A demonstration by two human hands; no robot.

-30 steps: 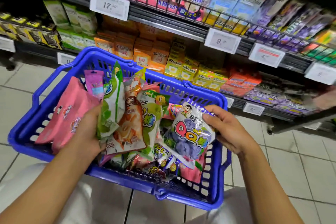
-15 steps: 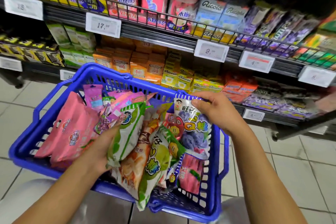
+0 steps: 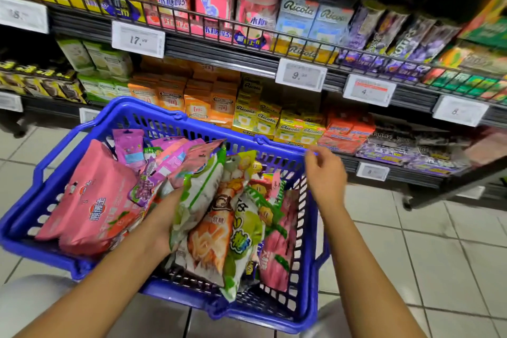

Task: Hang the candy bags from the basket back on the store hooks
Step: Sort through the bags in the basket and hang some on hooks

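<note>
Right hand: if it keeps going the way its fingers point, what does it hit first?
Probably the far rim of the blue plastic basket: the right hand hovers by that corner, fingers loosely curled, pointing up-left. Depth is unclear; the yellow Ricola boxes lie beyond.

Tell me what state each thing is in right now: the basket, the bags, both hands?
Blue plastic basket: upright, full of candy bags, handles folded down.
Big pink candy bag: lying at the basket's left side.
Green-and-white candy bag: gripped with other bags by the left hand.
Left hand: inside the basket, holding a bunch of bags.
Right hand: above the basket's right rim, fingers loosely curled, holding nothing.
</note>
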